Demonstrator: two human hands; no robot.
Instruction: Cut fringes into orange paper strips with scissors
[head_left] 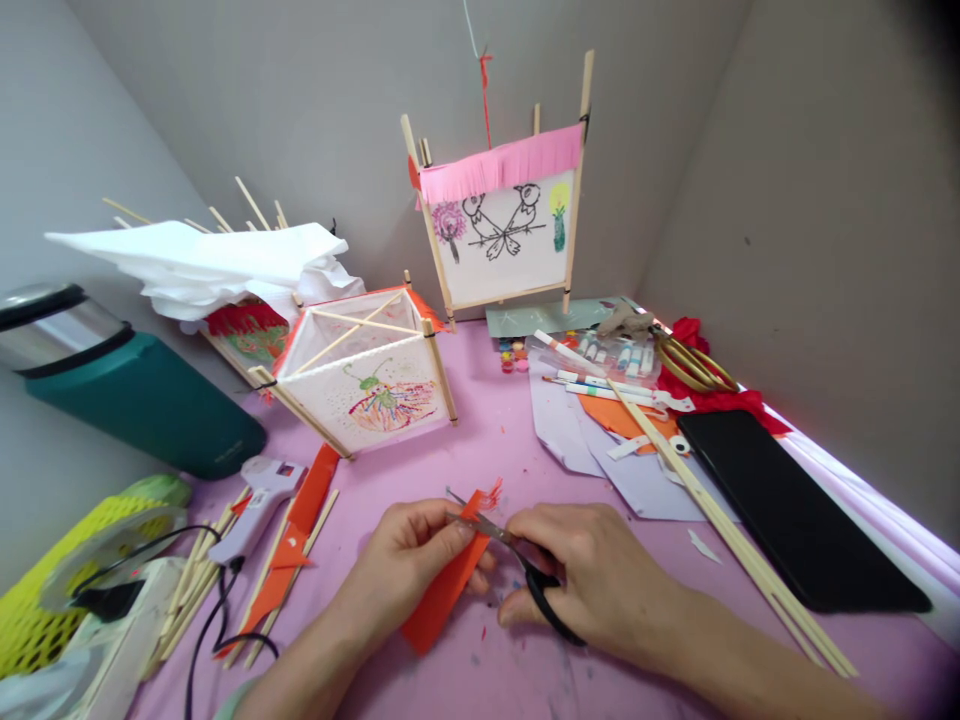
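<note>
My left hand (425,548) pinches an orange-red paper strip (442,597) between thumb and fingers, low in the middle of the head view. Fine fringe cuts show at the strip's upper end. In my right hand (589,570) are black-handled scissors (541,590), their blades across the strip near its fringed end, beside my left thumb. Beyond my hands stands a wooden-stick lantern frame (442,380) with a butterfly drawing. Behind it hangs a second lantern (517,240) with bird drawings and a pink fringe, on a red cord.
Left are a teal bottle (150,400), a glue gun (259,500) with a black cord, sticks (199,575) and orange scraps (311,490). On the right lie markers (581,380), white paper (645,480), long sticks (739,550), a black phone (795,510) and gold-handled scissors (694,362).
</note>
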